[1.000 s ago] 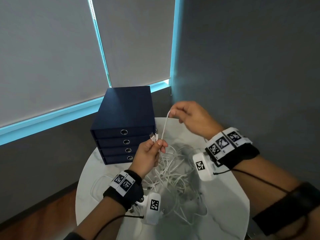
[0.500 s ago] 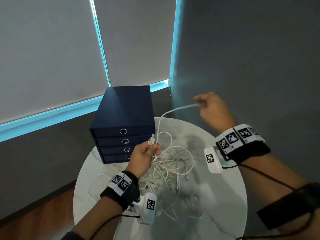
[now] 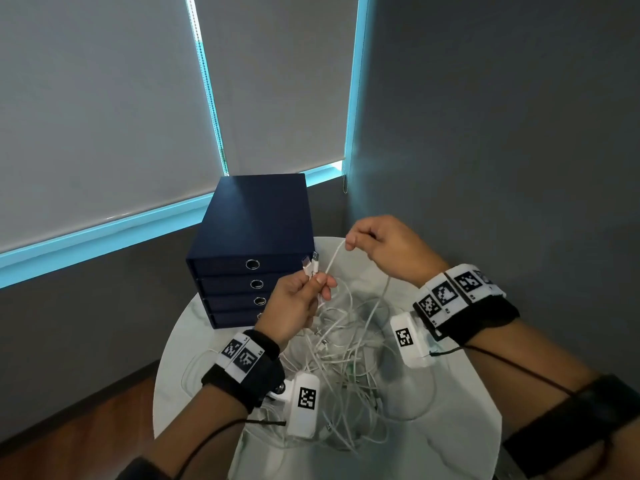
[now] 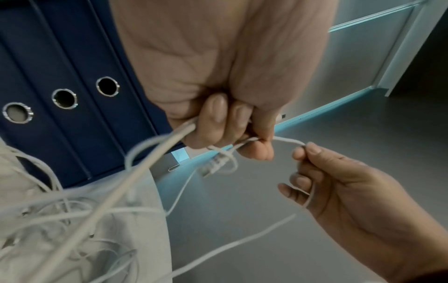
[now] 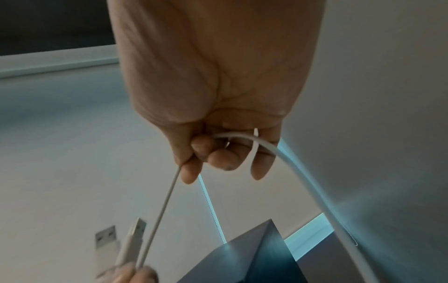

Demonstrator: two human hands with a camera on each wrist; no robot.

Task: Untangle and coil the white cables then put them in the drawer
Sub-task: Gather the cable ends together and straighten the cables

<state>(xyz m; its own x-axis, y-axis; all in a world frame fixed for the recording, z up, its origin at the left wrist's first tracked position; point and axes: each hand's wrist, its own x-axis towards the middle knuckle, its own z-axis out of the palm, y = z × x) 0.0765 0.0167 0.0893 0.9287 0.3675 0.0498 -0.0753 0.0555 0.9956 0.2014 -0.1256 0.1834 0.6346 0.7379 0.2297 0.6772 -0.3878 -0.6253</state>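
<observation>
A tangle of white cables (image 3: 346, 351) lies heaped on the round white table (image 3: 194, 334). My left hand (image 3: 320, 282) is raised over it and pinches cable ends, two USB plugs (image 3: 310, 264) sticking up from the fingers. My right hand (image 3: 349, 239), just up and right of it, pinches one white cable (image 3: 332, 261) that runs taut down to the left hand. The left wrist view shows both hands, left hand (image 4: 230, 124) and right hand (image 4: 312, 168), joined by a short loop of cable (image 4: 288, 140). In the right wrist view the cable (image 5: 164, 201) drops from my fingers toward the plugs (image 5: 135, 231).
A navy drawer unit (image 3: 256, 220) with several shut drawers and ring pulls stands at the table's back left, right behind my left hand. Grey walls and window blinds close in behind and to the right. The wooden floor (image 3: 86, 420) shows past the table's left edge.
Half a second ago my right hand was stretched out to the right, drawing the cable along. It has come back close to my left hand, which has risen slightly with the plugs.
</observation>
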